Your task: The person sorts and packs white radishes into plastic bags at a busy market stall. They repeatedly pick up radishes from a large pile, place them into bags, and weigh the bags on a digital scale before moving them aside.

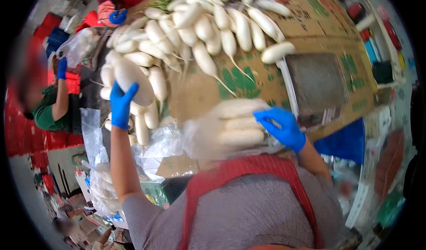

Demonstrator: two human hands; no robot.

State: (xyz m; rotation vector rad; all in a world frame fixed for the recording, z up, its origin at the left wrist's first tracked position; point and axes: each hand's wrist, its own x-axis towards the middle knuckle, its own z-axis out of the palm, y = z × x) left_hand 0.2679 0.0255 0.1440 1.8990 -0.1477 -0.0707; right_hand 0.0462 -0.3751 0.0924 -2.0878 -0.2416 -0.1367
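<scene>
At left of centre in the frame, the left hand grips a thick white radish near its lower end, thumb laid across the near side. The right hand, right of centre, reaches over the ends of three radishes side by side, a blurred clear plastic bag at their left; whether its fingertips pinch anything, I cannot tell. A pile of radishes covers the upper middle, over printed cardboard. The gripped radish looks heavy and stiff — smooth-skinned, probably slippery against gloves, liable to bruise — and best held around its thick middle.
</scene>
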